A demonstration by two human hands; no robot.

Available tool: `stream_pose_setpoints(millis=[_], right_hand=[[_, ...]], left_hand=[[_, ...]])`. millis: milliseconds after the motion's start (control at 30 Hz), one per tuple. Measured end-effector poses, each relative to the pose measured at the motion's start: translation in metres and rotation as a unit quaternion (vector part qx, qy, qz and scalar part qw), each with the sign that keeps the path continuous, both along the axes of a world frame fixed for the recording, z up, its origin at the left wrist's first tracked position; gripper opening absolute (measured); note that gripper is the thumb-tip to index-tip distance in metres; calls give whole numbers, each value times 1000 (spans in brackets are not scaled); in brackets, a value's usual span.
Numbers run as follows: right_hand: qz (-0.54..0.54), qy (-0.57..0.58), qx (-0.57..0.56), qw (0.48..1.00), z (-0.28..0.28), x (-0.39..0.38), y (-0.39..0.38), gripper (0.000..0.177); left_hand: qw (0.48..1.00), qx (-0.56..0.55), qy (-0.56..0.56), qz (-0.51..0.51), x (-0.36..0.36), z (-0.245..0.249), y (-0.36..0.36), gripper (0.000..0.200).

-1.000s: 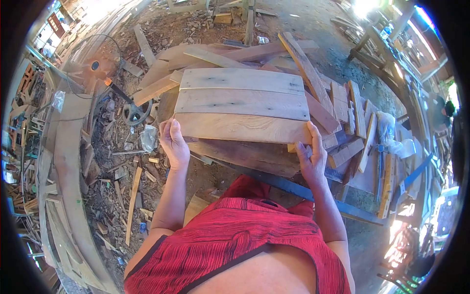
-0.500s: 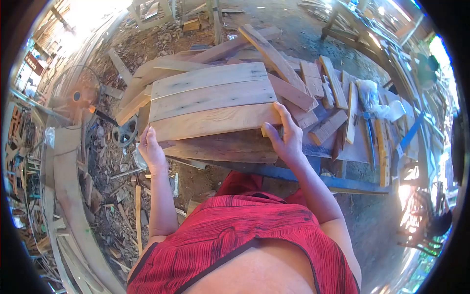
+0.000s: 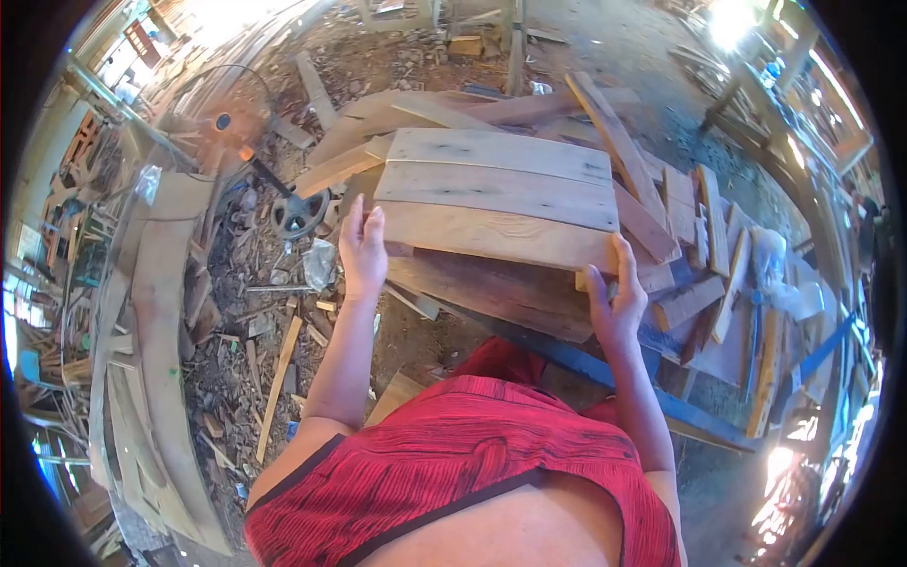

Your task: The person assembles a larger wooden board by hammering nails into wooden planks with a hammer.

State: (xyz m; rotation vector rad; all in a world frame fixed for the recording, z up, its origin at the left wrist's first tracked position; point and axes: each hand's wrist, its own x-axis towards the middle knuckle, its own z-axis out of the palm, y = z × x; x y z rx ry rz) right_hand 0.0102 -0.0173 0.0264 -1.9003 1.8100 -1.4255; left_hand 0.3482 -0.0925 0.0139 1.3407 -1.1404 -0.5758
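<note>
Three wooden planks (image 3: pixel 501 184) lie edge to edge in front of me, forming a flat rectangle. The front plank (image 3: pixel 487 230) is yellower with wavy grain; the two behind are greyer, with dark marks. My left hand (image 3: pixel 362 250) is upright at the left end of the front plank, fingers stretched out and not wrapped round it. At the opposite end, my right hand (image 3: pixel 619 298) has its index finger on the corner of the front plank and its thumb at the front edge. A small wood block partly shows beneath that corner.
Loose boards (image 3: pixel 529 109) and short offcuts (image 3: pixel 687 302) lie around the planks. On the left stand a fan (image 3: pixel 227 123) and a long curved board (image 3: pixel 156 312). Wood scraps cover the ground. A clear plastic bag (image 3: pixel 784 274) and a blue-handled saw (image 3: pixel 822 350) are on the right.
The view has turned, so the planks appear farther right. My left fingers, earlier at the front left corner, now point up along the plank's left end. My right hand stays at the right corner.
</note>
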Motion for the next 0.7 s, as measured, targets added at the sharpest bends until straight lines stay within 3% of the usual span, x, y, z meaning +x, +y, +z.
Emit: stream_pose_setpoints(millis=[67, 100, 167, 200, 267, 400, 467, 633, 667, 700], right_hand=[[1, -14, 28, 999, 3, -2, 2, 60], [-7, -13, 29, 999, 3, -3, 2, 60], [-10, 14, 21, 1000, 2, -3, 2, 61], [-22, 18, 24, 999, 2, -4, 3, 61], [-10, 21, 20, 1000, 3, -4, 2, 63], [-41, 24, 25, 999, -1, -6, 2, 64], [-9, -2, 36, 999, 2, -6, 4, 65], [26, -30, -1, 999, -8, -17, 1, 69], [59, -62, 16, 996, -12, -24, 4, 72], [87, -180, 28, 979, -10, -27, 10, 68]], left_hand=[[947, -94, -291, 94, -14, 27, 5, 47], [948, -95, -289, 87, -27, 44, 7, 47], [926, -155, -343, -32, -64, 79, 16, 55], [927, -156, -338, -43, -83, 92, 18, 55], [842, -159, -474, -205, -121, 110, 14, 58], [780, -103, -547, -287, -175, 96, -6, 61], [726, 26, -601, -334, -185, 69, -20, 61], [701, 28, -627, -339, -185, 64, -22, 63], [705, 32, -624, -335, -187, 64, -23, 63], [706, 38, -622, -336, -187, 65, -22, 64]])
